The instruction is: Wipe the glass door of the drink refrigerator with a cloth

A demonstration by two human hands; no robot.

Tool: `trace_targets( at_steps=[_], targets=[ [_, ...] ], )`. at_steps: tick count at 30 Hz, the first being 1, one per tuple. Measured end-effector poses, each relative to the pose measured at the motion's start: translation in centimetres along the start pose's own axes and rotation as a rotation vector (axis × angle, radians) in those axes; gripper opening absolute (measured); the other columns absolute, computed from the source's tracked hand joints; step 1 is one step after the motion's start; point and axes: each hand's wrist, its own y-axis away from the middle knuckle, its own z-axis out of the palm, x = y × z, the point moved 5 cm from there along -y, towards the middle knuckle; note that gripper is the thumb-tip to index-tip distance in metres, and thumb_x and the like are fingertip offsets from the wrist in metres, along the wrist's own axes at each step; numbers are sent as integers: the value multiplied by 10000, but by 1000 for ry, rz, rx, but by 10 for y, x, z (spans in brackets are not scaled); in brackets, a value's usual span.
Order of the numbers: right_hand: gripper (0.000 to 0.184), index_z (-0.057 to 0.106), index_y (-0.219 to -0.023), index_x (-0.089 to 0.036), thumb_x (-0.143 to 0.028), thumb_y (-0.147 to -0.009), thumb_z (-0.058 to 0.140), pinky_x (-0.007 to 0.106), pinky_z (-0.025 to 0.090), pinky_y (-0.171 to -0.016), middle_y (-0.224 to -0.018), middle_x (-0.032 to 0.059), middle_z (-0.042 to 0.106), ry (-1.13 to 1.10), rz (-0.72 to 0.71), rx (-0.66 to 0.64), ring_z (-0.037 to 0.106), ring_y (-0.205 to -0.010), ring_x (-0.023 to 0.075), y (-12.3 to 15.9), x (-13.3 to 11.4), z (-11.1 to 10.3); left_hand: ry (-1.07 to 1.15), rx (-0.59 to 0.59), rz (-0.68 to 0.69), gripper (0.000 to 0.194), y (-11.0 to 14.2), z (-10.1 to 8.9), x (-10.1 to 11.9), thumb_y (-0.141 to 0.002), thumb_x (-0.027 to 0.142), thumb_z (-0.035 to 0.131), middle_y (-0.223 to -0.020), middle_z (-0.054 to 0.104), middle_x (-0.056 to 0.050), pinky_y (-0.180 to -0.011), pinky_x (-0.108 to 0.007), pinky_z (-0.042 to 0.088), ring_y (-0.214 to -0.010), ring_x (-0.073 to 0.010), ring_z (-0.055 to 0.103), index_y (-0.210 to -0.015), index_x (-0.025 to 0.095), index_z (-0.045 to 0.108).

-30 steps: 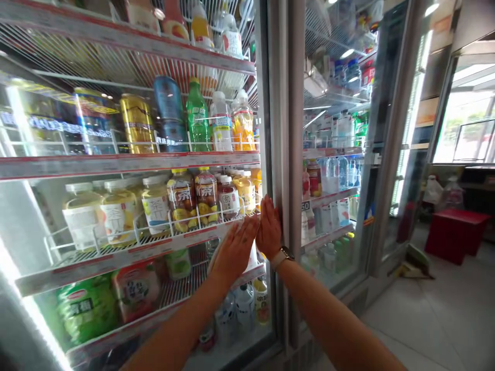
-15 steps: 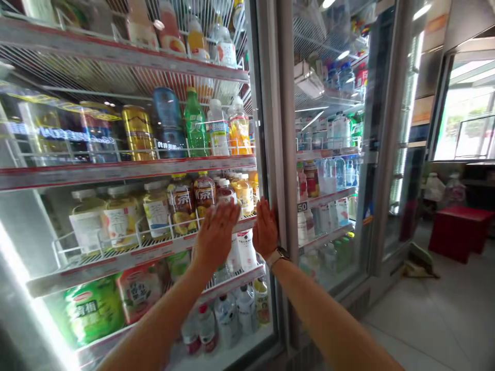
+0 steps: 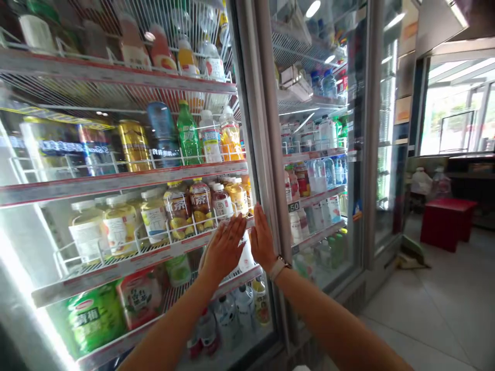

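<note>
Both my palms lie flat on the glass door [image 3: 116,226] of a drinks cooler, fingers stretched upward. My left hand [image 3: 223,247] is open and rests on the glass in front of the tea bottles [image 3: 195,206] on the middle shelf. My right hand [image 3: 263,239] is open too, pressed near the door's right edge beside the grey frame post [image 3: 266,154]. A watch [image 3: 279,267] sits on my right wrist. Neither hand holds anything.
Shelves behind the glass carry cans [image 3: 133,144], a green bottle [image 3: 187,133] and green pouches [image 3: 95,319]. A second cooler door [image 3: 328,154] stands to the right. A red box [image 3: 446,221] sits on the tiled floor by the bright entrance.
My left hand drifted left along the glass, then back right beside my right hand. My right hand stayed near the door edge. The view shifted left and down.
</note>
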Motion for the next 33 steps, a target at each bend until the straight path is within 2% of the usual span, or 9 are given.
trace_targets(
  at_steps=[6, 9, 12, 15, 19, 24, 28, 30, 33],
  targets=[
    [587, 96, -1594, -293, -207, -1034, 251, 444, 389, -1176, -1638, 35, 251, -202, 22, 123, 269, -1493, 191, 2, -14, -26, 413, 170, -209, 628, -55, -1, 2, -1027, 353, 313, -1635, 213, -93, -1252, -500, 133, -1528, -229, 129, -1586, 213, 64],
    [583, 104, -1596, -270, -222, -1034, 249, 435, 407, -1165, -1608, 56, 326, -213, -7, 80, 330, -1469, 196, -11, -18, -19, 789, 260, -377, 568, -85, -2, 1, -1044, 375, 196, -1643, 219, -45, -1261, -470, 117, -1527, -188, 111, -1586, 265, 67],
    [608, 58, -1600, -226, -252, -1033, 278, 445, 362, -1190, -1621, 82, 290, -101, -25, -6, 272, -1493, 201, -29, -20, -7, 977, 287, -387, 572, -89, -17, -3, -1042, 412, 229, -1640, 241, -26, -1246, -406, 214, -1513, -170, 187, -1585, 295, 90],
    [638, 24, -1598, -206, -283, -1030, 304, 543, 244, -1220, -1652, 109, 174, 96, -12, -30, 183, -1520, 242, -50, -17, 2, 733, 298, -267, 627, -59, -48, -18, -1017, 379, 386, -1642, 231, -37, -1238, -443, 230, -1508, -206, 222, -1581, 308, 119],
    [668, 2, -1598, -235, -306, -1023, 335, 579, 192, -1220, -1663, 97, 133, 238, -7, 13, 157, -1525, 270, -45, -5, 11, 191, 278, -126, 699, 25, -86, -57, -953, 296, 522, -1634, 216, -2, -1254, -497, 145, -1505, -246, 218, -1568, 320, 191],
    [665, 72, -1601, -196, -274, -1004, 355, 592, 224, -1212, -1648, 116, 188, 266, -22, 11, 191, -1516, 291, 56, 7, 29, -61, 139, -278, 696, 121, -112, -132, -924, 371, 494, -1605, 115, 201, -1270, -472, 50, -1502, -253, 201, -1528, 494, 169],
    [677, 134, -1597, -199, -238, -975, 397, 605, 295, -1186, -1626, 113, 263, 288, -70, -32, 224, -1505, 308, 128, 10, 37, -49, 89, -458, 716, 148, -111, -169, -884, 474, 481, -1584, 30, 274, -1263, -483, 10, -1514, -306, 114, -1511, 541, 142],
    [679, 133, -1597, -204, -235, -973, 400, 612, 311, -1175, -1626, 116, 263, 297, -113, -59, 239, -1499, 314, 124, 10, 36, -60, 111, -464, 728, 150, -109, -172, -870, 480, 503, -1590, 49, 263, -1261, -510, 41, -1510, -320, 134, -1507, 548, 156],
    [678, 89, -1600, -217, -227, -985, 376, 604, 287, -1186, -1644, 108, 214, 285, -215, -84, 230, -1504, 304, 62, 6, 27, -59, 105, -473, 736, 149, -105, -170, -872, 468, 527, -1593, 64, 249, -1255, -546, 85, -1501, -335, 177, -1502, 554, 158]
  ],
)
